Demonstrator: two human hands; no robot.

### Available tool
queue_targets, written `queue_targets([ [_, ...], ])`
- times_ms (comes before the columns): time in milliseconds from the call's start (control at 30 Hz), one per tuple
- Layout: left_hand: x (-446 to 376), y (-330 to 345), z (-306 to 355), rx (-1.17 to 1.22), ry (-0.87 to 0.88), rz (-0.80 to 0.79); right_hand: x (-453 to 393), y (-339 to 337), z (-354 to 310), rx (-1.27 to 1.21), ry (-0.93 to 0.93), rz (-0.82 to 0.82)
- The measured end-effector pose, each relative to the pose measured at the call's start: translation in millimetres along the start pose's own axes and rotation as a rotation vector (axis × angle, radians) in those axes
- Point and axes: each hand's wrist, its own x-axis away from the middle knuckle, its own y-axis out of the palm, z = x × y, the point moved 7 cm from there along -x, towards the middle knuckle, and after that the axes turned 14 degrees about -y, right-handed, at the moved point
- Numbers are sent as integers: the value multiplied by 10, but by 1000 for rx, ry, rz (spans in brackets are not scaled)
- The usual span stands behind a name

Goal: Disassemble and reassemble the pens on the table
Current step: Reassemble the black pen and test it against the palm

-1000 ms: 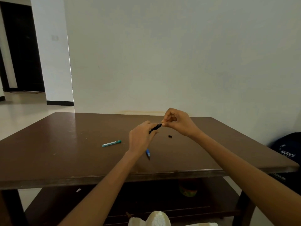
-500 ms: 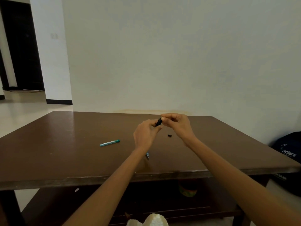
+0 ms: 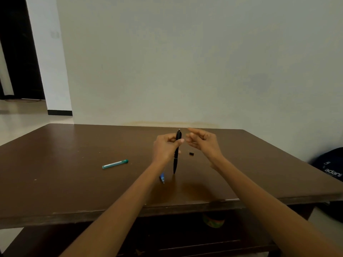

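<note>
Pens are the business here, and the black pen (image 3: 177, 151) now stands nearly upright over the table (image 3: 55, 182), gripped around its upper part by the left hand (image 3: 165, 149), thumb pressed against the barrel. Half a second ago both hands were closed on it and it lay tilted between them; now the right hand (image 3: 204, 143) has let go and hangs just beside it, fingers loosely spread and holding nothing. That release suggests one step on this pen has just finished, probably a twist or push at the top end, and the pen looks whole, with a pale button at the top and the tip pointing down near the tabletop.

A small black piece (image 3: 191, 154) lies on the table just right of the pen; whether it belongs to this pen cannot be told. A blue pen (image 3: 162, 178) lies partly hidden beneath the left forearm, and a green pen (image 3: 115, 163) lies well apart to the left, untouched. Those two likely remain to be done.
</note>
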Motion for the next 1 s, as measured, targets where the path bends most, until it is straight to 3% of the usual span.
queue_targets([
  [67,-104,10,-75,80,-60,10,-68,-132,256,420,-17,-30],
  [167,-212,22,-129,156,-103,11,-140,-64,658,962,-4,-406],
  [267,-272,40,-140,179,-91,-5,-199,32,859,1155,1,-613],
  [400,-290,14,-148,187,-95,-5,-300,54,843,1193,32,-618],
  [533,-238,-56,-121,184,-96,0,-268,29,663,1021,23,-469],
  [733,-88,-197,63,114,-46,6,-181,65,60,69,99,48],
  [833,13,-257,201,91,-16,14,-166,176,-290,-215,112,110],
  [1000,192,-301,415,24,43,14,-164,246,-778,-295,33,64],
])
